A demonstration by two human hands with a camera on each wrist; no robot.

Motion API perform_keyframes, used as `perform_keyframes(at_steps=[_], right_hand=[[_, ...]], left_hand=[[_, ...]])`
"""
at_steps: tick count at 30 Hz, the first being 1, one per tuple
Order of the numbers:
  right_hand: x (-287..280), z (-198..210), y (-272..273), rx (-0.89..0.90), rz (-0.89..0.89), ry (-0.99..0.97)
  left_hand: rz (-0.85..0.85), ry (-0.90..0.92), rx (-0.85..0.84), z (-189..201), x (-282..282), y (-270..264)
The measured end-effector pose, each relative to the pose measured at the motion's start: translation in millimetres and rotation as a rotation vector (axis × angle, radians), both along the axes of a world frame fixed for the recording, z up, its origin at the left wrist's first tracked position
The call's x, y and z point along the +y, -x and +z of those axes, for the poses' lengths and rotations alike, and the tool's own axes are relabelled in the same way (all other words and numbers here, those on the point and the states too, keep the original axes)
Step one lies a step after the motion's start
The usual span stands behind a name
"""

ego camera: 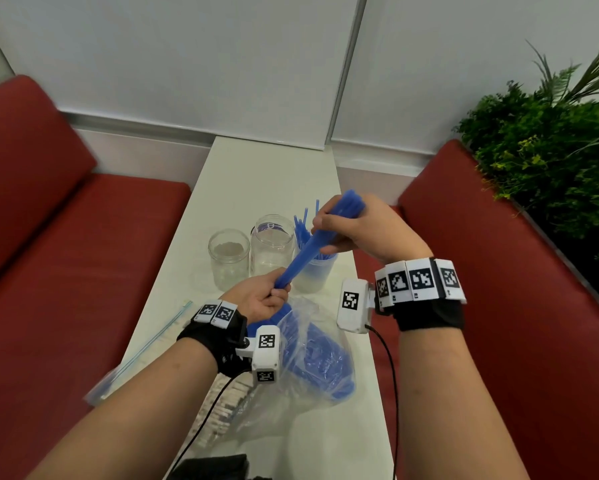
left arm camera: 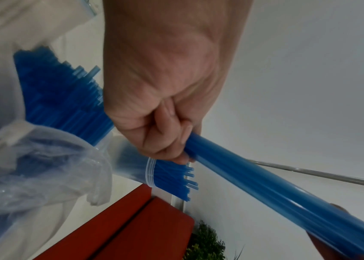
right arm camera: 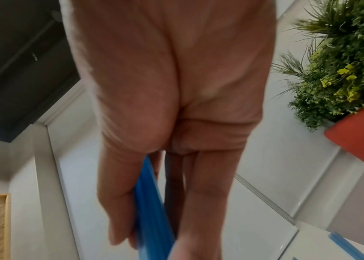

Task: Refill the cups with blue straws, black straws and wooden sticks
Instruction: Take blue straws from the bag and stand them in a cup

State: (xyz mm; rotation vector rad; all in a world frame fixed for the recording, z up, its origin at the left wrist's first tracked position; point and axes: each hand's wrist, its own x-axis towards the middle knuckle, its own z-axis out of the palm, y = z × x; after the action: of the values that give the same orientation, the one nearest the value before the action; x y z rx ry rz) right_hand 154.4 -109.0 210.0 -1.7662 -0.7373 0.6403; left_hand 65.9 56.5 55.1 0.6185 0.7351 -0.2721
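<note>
Head view: your left hand (ego camera: 261,299) grips the lower end of a bundle of blue straws (ego camera: 312,244), your right hand (ego camera: 357,230) wraps its upper end, above the plastic cup (ego camera: 313,275) already holding blue straws beside two empty glass jars (ego camera: 228,258). Left wrist view: your fingers (left arm camera: 167,137) curl tight round the bundle over the open plastic bag (left arm camera: 43,158). Right wrist view: your fingers (right arm camera: 201,193) and thumb pinch the straws.

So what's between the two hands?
In the head view, a bundle of blue straws spans from the left hand to the right hand; both grip it.
</note>
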Motion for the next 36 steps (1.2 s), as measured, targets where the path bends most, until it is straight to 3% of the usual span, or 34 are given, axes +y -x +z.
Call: perform_keyframes(at_steps=[5, 8, 10, 13, 16, 21, 24, 28, 30, 33, 36], right_hand=[[3.3, 10.5, -15.5, -0.069, -0.132, -0.146], [9.1, 11.6, -30.3, -0.182, -0.374, -0.275], [15.1, 3.2, -40.7, -0.260, -0.531, -0.286], [29.4, -25.6, -56.6, -0.360, -0.635, -0.116], [49.7, -61.3, -69.7, -0.317, -0.656, 0.011], [73.4, -111.0, -83.9, -0.305, -0.529, 0.266], [76.3, -125.6, -88.9, -0.349, -0.425, 0.458], [74.0, -131.6, -85.4, -0.373, -0.439, 0.444], [72.6, -130.9, -80.2, -0.478, -0.507, 0.378], [72.3, -134.2, -75.2, -0.775, -0.527, 0.281], [73.1, -151.5, -69.8, -0.892, -0.442, 0.484]], left_hand=[[0.066, -0.028, -0.040, 5.4, 13.1, -12.8], [0.032, -0.254, -0.043, 0.2, 21.9, -16.0], [-0.150, -0.602, -0.059, -6.1, 23.5, -14.6], [-0.535, -1.198, -0.129, -19.8, 22.6, -13.4], [-0.917, -1.483, -0.287, -27.1, 12.0, -15.3], [-1.347, -1.660, -0.354, -48.4, -9.7, -17.8], [-1.453, -1.771, -0.316, -66.2, -9.7, -14.3], [-1.465, -1.872, -0.393, -68.0, -8.3, -14.4], [-1.469, -1.905, -0.430, -62.8, -9.1, -14.7], [-1.556, -2.053, -0.449, -53.7, -10.2, -14.4], [-1.607, -2.135, -0.415, -44.7, -15.1, -12.6]])
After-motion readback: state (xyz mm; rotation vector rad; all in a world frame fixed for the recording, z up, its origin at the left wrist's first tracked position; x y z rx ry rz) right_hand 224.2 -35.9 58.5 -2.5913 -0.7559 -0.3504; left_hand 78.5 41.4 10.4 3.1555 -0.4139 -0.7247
